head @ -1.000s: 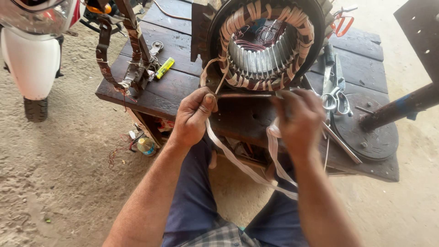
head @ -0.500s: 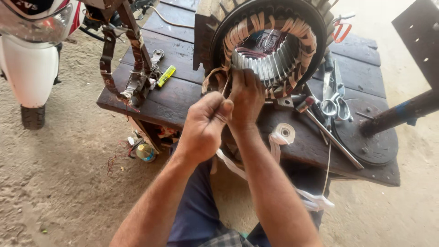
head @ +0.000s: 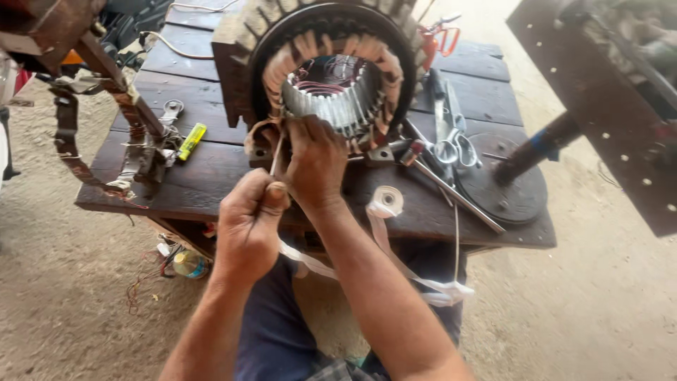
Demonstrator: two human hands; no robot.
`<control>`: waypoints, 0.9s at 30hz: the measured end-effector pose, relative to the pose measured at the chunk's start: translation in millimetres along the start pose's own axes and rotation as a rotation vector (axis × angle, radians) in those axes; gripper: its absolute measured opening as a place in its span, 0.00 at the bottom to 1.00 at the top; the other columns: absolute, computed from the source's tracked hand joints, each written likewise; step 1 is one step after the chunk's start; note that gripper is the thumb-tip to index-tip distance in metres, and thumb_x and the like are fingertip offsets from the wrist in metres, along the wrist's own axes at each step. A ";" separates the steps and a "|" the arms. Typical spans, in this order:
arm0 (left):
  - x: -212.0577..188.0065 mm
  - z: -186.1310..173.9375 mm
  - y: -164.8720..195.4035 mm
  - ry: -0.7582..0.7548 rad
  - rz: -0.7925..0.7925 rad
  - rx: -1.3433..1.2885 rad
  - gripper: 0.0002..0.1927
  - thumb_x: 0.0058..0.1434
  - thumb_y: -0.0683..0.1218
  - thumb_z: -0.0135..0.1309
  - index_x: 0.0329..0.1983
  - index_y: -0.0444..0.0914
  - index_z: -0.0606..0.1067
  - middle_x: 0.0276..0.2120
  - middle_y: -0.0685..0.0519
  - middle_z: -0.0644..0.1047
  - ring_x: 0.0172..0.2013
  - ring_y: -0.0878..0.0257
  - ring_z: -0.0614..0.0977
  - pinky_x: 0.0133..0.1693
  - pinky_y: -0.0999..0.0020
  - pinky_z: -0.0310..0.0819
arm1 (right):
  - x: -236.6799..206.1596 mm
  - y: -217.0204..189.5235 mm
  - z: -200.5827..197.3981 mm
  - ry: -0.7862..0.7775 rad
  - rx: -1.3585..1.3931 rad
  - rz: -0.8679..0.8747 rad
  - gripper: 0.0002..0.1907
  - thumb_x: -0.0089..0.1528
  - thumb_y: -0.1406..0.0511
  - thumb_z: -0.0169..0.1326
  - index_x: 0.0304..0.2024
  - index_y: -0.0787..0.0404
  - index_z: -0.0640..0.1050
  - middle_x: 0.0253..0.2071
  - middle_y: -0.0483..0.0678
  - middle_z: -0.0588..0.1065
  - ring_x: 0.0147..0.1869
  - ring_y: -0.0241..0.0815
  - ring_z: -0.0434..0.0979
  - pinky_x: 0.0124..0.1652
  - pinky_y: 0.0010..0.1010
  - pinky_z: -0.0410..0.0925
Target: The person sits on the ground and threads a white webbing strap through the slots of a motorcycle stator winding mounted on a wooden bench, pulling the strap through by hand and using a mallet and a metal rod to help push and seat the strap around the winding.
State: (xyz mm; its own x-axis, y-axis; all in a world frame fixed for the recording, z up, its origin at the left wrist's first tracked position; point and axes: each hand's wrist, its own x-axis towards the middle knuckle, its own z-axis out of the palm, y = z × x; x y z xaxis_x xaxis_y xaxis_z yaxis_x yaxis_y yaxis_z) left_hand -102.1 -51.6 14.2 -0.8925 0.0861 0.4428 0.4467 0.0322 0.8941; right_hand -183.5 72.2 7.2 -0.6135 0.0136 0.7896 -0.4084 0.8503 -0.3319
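Head view: hands [head: 282, 190] at stator [head: 331, 77] rim.

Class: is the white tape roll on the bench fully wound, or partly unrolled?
Partly unrolled. The tape roll sits on the bench edge, and a loose white strip trails from it down over the edge.

Head camera looks steeply down, close over the workbench [head: 211, 173].

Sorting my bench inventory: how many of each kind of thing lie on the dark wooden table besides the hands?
Motor stator: 1
Roll of white tape: 1
Scissors: 1
Yellow marker-like tool: 1
Round dark metal plate: 1
Long metal rod: 1
Total: 6, on the wooden table. Smaller bits near the scissors are too cluttered to count.
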 end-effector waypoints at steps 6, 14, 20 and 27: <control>-9.2 -1.3 3.8 -0.048 0.027 0.149 0.11 0.73 0.42 0.50 0.33 0.32 0.71 0.32 0.54 0.72 0.32 0.65 0.71 0.34 0.71 0.67 | -17.2 6.7 -47.3 -0.062 0.238 -0.053 0.16 0.62 0.65 0.61 0.52 0.62 0.78 0.45 0.52 0.78 0.47 0.54 0.79 0.48 0.41 0.72; -25.6 20.9 20.7 -0.101 0.296 0.457 0.05 0.64 0.37 0.55 0.40 0.29 0.75 0.47 0.42 0.78 0.53 0.45 0.79 0.54 0.56 0.73 | -38.8 11.1 -52.3 -0.476 1.154 0.720 0.16 0.68 0.59 0.58 0.47 0.67 0.80 0.36 0.45 0.79 0.39 0.34 0.75 0.38 0.26 0.70; -34.7 16.8 21.1 -0.091 0.357 0.630 0.05 0.63 0.37 0.56 0.39 0.29 0.78 0.53 0.42 0.79 0.63 0.45 0.76 0.63 0.54 0.70 | -32.1 12.4 -29.5 -0.501 1.550 1.005 0.12 0.67 0.61 0.57 0.41 0.65 0.79 0.33 0.45 0.77 0.35 0.33 0.74 0.35 0.25 0.70; -38.3 14.9 4.0 -0.065 0.440 0.694 0.07 0.64 0.41 0.58 0.37 0.29 0.78 0.57 0.41 0.77 0.63 0.46 0.75 0.65 0.54 0.69 | -32.4 11.7 -14.5 -0.404 1.462 0.930 0.10 0.68 0.64 0.58 0.44 0.67 0.78 0.33 0.47 0.76 0.34 0.34 0.75 0.34 0.26 0.70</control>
State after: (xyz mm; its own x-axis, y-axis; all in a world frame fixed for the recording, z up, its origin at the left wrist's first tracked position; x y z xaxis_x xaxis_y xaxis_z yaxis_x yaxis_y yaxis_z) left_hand -65.2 -39.9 -0.2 -0.6307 0.2915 0.7192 0.7112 0.5880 0.3853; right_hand -158.7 89.4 -14.8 -0.9905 -0.1377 0.0034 0.0638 -0.4807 -0.8746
